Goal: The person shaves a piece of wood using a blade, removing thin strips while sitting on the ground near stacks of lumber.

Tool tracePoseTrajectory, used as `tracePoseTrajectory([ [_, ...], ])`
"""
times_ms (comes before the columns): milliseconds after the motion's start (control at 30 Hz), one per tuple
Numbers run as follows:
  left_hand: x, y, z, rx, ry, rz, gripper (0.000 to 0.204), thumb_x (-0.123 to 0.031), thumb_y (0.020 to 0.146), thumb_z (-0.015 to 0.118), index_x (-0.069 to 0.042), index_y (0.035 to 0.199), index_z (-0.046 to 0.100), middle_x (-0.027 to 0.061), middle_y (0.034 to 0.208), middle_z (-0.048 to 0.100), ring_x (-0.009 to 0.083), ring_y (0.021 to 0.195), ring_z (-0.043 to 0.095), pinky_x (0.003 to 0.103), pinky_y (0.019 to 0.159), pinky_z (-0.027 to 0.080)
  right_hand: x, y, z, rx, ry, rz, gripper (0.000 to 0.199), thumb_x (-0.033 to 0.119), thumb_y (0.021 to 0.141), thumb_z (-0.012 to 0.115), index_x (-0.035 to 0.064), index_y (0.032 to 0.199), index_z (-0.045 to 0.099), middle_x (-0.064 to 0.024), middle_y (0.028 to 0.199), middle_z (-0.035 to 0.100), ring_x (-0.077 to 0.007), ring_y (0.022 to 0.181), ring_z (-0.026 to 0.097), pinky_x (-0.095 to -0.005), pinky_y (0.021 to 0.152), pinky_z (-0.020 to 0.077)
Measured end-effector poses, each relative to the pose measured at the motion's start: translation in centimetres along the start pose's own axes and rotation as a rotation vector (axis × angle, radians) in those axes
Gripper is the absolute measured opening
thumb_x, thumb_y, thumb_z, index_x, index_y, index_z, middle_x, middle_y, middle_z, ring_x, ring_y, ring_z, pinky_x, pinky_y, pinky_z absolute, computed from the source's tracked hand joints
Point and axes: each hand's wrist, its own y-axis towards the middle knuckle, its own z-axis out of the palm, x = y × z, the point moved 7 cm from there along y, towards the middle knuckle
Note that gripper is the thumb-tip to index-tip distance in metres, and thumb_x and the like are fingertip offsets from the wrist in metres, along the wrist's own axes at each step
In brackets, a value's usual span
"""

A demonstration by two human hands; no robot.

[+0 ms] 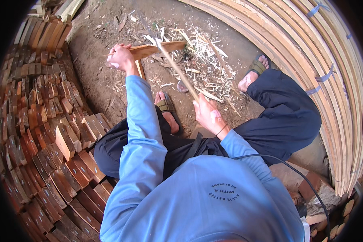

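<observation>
My left hand (122,58) is closed round the near-left end of a flat brown piece of wood (171,46), which lies roughly crosswise in front of me. In my right hand (209,113) is the pale wooden handle of a hatchet (177,70), slanting away to the upper left. Its small metal head meets the wood around the middle; whether the edge is sunk into it I cannot tell. A pale strip of wood (140,68) shows under the piece, close to my left wrist.
Pale shavings and splinters (203,52) cover the dirt ground beyond my hands. Stacked short wooden blocks (48,121) rise on the left. Long curved-looking boards (306,52), tied with blue strips, run along the right. My sandalled feet flank the work; a black cable (298,171) crosses my right side.
</observation>
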Motion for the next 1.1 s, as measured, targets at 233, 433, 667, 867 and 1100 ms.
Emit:
tracePoseTrajectory([
  [233,-0.6,-0.3,0.0,0.015,-0.008,0.022,0.026,-0.007,0.087,0.047,0.007,0.069,0.06,0.0148,0.064,0.065,0.023,0.055,0.068,0.032,0.055,0.054,1.7,0.4,-1.7,-0.019,0.01,-0.013,0.02,0.012,0.094,0.054,-0.0046,0.105,0.049,-0.0218,0.06,0.053,-0.042,0.058,0.058,-0.0488,0.054,0.0426],
  [433,-0.8,0.1,0.8,0.004,-0.034,0.022,0.025,-0.006,0.086,0.046,0.007,0.07,0.06,0.014,0.06,0.063,0.0226,0.055,0.068,0.032,0.055,0.054,-2.2,0.3,1.0,0.155,-0.113,0.058,0.028,0.015,0.094,0.054,-0.0085,0.108,0.05,-0.0241,0.065,0.056,-0.0447,0.065,0.059,-0.0514,0.059,0.0447],
  [667,-0.8,-0.3,0.8,0.01,0.0,0.021,0.025,-0.008,0.086,0.047,0.006,0.069,0.061,0.013,0.06,0.065,0.0225,0.056,0.069,0.031,0.055,0.054,-3.2,0.6,1.0,0.04,-0.097,0.005,0.026,0.016,0.095,0.054,-0.0076,0.105,0.051,-0.0255,0.068,0.058,-0.0454,0.069,0.06,-0.0532,0.064,0.0455],
  [867,-0.7,-0.4,0.7,0.027,0.027,0.051,0.024,-0.005,0.085,0.044,0.009,0.07,0.059,0.0135,0.06,0.062,0.0248,0.055,0.067,0.033,0.056,0.054,1.9,0.4,-1.9,-0.059,-0.02,-0.085,0.027,0.01,0.093,0.054,-0.0093,0.112,0.049,-0.0247,0.069,0.058,-0.0439,0.067,0.06,-0.0471,0.055,0.0471],
  [1100,-0.6,-0.3,0.4,0.028,-0.009,0.021,0.025,-0.005,0.085,0.044,0.008,0.07,0.059,0.0132,0.061,0.062,0.0247,0.057,0.067,0.034,0.058,0.054,-1.5,0.0,1.0,0.057,-0.152,-0.08,0.031,0.009,0.093,0.055,-0.0096,0.116,0.048,-0.0209,0.067,0.056,-0.0394,0.063,0.059,-0.0439,0.054,0.047],
])
